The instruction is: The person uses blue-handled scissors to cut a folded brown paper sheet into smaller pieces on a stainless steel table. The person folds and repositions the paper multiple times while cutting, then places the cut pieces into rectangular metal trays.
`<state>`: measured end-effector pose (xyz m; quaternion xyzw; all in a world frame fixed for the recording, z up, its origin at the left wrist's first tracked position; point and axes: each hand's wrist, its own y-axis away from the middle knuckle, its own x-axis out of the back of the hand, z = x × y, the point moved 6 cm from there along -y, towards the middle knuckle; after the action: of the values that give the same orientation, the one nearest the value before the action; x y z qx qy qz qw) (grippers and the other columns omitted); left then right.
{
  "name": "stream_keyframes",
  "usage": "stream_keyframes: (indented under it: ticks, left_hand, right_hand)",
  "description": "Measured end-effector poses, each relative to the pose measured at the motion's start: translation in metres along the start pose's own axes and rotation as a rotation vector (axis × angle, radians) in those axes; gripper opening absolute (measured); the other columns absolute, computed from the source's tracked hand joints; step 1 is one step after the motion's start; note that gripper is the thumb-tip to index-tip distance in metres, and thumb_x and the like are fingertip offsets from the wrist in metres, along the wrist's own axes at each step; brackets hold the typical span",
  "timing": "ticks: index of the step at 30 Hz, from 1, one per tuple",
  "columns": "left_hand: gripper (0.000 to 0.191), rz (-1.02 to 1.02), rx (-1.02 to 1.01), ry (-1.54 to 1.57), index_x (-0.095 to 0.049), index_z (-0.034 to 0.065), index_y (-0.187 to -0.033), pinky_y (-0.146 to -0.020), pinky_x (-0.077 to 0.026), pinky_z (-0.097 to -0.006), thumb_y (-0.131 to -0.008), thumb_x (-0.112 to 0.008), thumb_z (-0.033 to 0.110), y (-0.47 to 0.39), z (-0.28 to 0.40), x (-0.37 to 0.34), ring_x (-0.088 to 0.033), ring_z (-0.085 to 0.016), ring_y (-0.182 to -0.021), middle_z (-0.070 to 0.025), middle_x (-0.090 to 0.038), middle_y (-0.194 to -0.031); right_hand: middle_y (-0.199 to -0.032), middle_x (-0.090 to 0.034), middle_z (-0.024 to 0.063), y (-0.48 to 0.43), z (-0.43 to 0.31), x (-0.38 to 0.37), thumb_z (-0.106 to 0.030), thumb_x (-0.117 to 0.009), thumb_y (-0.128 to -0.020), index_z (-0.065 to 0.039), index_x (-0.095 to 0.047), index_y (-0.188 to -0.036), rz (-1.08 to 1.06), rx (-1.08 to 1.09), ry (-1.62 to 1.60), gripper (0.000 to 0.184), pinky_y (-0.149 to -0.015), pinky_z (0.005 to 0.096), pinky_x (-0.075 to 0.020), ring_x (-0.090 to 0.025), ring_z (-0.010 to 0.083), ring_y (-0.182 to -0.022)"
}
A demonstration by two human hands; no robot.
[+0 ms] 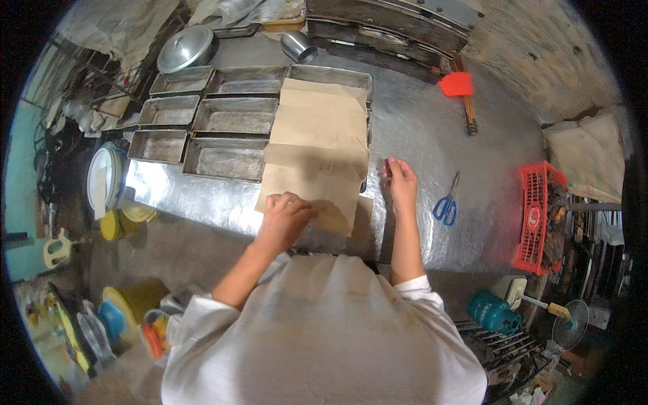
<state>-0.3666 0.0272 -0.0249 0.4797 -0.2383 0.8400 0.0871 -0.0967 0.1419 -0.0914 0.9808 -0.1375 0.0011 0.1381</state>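
A long sheet of creased brown paper (319,121) lies over the right-hand column of rectangular metal baking pans (331,74). At the sheet's lower left edge is my left hand (286,220), fingers curled over the paper; whether it pinches the edge is hard to tell. My right hand (401,177) is raised just right of the sheet, touching nothing visible, its fingers loosely bent and apart. Beside it on the metal tabletop lie blue-handled scissors (445,208), blades pointing away. More worn metal pans (235,116) stand in rows left of the paper, with bare insides.
A lidded metal pot (185,49) and a metal cup (298,47) stand at the back. A red plastic piece (456,84) lies by a bundle of sticks (471,119). At the right is a red crate (531,217); below it, a gas cylinder (493,311) and a fan (570,324).
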Motion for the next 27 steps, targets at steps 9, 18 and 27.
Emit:
stream_keyframes:
  ticks: [9,18,27]
  left_hand:
    - [0.028,0.11,0.171,-0.017,-0.071,0.0202,-0.096,-0.093,-0.036,-0.0412,-0.069,-0.073,0.013,0.019,0.002,-0.014,-0.056,-0.016,-0.105,0.0089,-0.066,-0.103]
    - [0.027,0.04,0.118,-0.092,-0.07,0.0208,-0.097,-0.094,-0.034,-0.0442,-0.071,-0.074,0.016,0.019,0.018,-0.024,-0.055,-0.018,-0.105,0.0067,-0.065,-0.102]
    - [0.029,0.09,0.181,0.024,-0.071,0.0222,-0.101,-0.076,-0.039,-0.0411,-0.073,-0.077,0.019,-0.027,0.013,-0.008,-0.059,-0.022,-0.087,0.0002,-0.061,-0.082]
  right_hand:
    - [-0.064,-0.06,-0.0017,-0.049,-0.019,-0.064,-0.028,-0.078,-0.082,-0.002,-0.067,-0.076,-0.28,0.079,0.373,0.029,-0.056,0.0238,-0.0395,-0.051,0.0075,-0.058]
    - [-0.066,-0.051,-0.0079,-0.034,-0.052,-0.05,-0.019,-0.073,-0.089,-0.007,-0.064,-0.084,-0.16,0.206,-0.043,0.016,-0.052,0.0208,-0.0292,-0.04,0.0022,-0.058]
    - [-0.057,-0.05,-0.0041,0.008,0.013,0.08,-0.02,-0.071,-0.091,-0.016,-0.048,-0.071,0.231,-0.006,-0.234,0.03,-0.042,0.0212,-0.0268,-0.041,0.0048,-0.046]
